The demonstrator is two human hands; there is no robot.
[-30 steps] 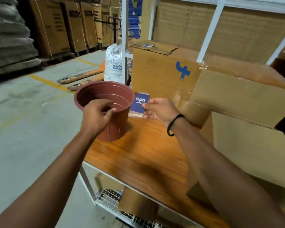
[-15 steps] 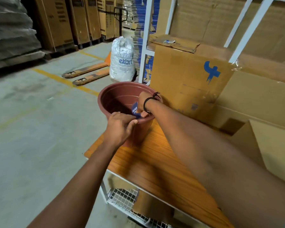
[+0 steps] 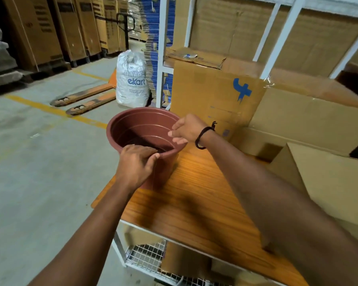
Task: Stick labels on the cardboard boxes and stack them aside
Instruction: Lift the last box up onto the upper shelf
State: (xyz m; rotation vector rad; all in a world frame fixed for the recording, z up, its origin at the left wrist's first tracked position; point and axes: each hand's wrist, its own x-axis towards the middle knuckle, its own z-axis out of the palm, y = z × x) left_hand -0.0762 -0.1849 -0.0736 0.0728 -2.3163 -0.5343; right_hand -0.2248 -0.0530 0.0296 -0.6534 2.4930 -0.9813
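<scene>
A reddish-brown plastic pot stands at the left end of the wooden table. My left hand grips the pot's near rim, thumb over the edge. Over the pot's right rim hovers my right hand, fingers loosely spread and holding nothing; a black cord circles its wrist. No blue label card shows in the pot's dark inside. A cardboard box with a blue logo stands just behind the pot. Another cardboard box sits at the right, near my right forearm.
A white rack frame with flattened cardboard rises behind the table. On the concrete floor to the left are a white sack and an orange pallet jack. Tall cartons line the far wall. A wire shelf sits under the table.
My right hand carried a blue label card from beside the pot over its rim, and now the hand is above the rim without the card. My left hand stayed on the rim.
</scene>
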